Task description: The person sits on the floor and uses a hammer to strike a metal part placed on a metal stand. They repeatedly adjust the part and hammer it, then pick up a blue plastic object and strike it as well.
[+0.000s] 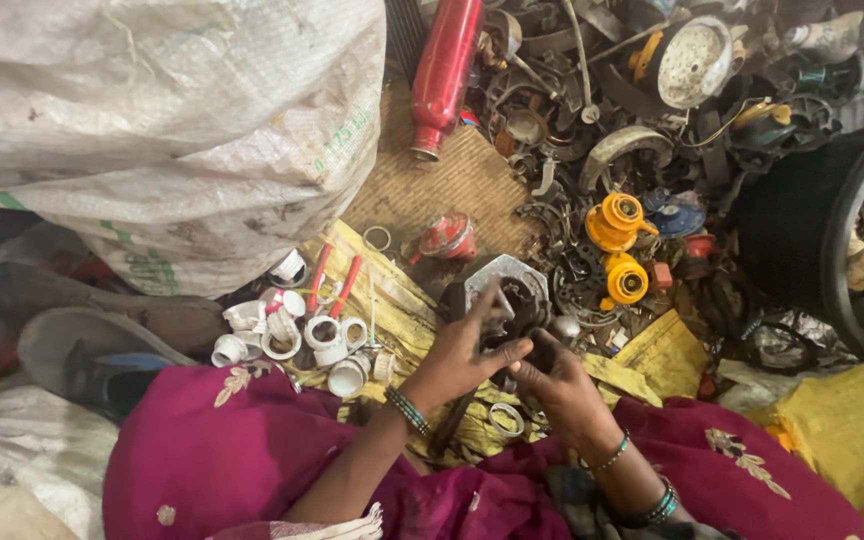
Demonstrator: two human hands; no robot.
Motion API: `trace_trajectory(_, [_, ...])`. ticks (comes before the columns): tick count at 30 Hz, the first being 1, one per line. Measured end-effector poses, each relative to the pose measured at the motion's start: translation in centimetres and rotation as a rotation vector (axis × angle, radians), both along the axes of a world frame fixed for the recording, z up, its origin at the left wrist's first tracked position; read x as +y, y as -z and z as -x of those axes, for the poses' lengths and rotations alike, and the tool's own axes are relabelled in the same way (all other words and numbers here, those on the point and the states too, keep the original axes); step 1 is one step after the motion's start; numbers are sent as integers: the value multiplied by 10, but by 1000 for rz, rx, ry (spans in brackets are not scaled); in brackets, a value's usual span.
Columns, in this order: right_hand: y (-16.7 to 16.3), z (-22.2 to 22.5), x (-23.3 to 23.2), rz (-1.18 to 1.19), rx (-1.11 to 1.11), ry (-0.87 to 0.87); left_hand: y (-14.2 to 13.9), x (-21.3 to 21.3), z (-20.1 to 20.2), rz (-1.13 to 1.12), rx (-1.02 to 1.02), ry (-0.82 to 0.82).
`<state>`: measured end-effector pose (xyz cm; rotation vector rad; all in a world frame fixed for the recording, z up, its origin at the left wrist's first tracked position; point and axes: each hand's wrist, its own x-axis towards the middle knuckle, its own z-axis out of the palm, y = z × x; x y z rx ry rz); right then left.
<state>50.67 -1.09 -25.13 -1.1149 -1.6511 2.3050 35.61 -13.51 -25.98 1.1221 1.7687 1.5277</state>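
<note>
1. Both hands were closed on one dark, grimy metal fitting: I saw my left hand pinching it from the 9 o'clock side with fingers raised, and my right hand cupping it from 5 o'clock.
2. That fitting looked blackened and round, with a pale, angular, roughly hexagonal metal rim at its far end; finer detail was lost in shadow.
3. It sat just above my lap, over a yellow sack spread on the floor.
4. At 9 o'clock, close by, lay a cluster of white plastic pipe fittings beside red-handled pliers.
5. At 12 to 2 o'clock a dense scrap heap crowded in, with two yellow parts nearest.
6. A big white woven sack walled off 10 o'clock.
7. Open room was only the bare woven mat at 12 o'clock, below a red cylinder.
</note>
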Motion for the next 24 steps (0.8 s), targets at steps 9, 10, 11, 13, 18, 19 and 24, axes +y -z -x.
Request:
trace_trajectory(9, [-20,2,18,-149,-45,-243,7,-1,-2,10,-75,-21])
trace_trajectory(10, [-22,2,22,-174,-47,-258,4,-1,-1,-8,-17,-34])
trace_trajectory(11, [-23,2,25,-199,-47,-274,2,-1,-1,-25,42,-49])
trace_trajectory(13, [-25,2,28,-244,-77,-304,-3,-2,-1,-26,106,-55])
trace_trajectory(18, [-29,0,28,-345,-84,-406,-16,-6,1,300,266,107])
trace_trajectory(19, [-30,0,27,-311,-114,-398,-18,-7,2,247,251,123])
trace_trajectory(24, [-39,0,25,-191,-174,-423,-24,-12,6,10,140,192])
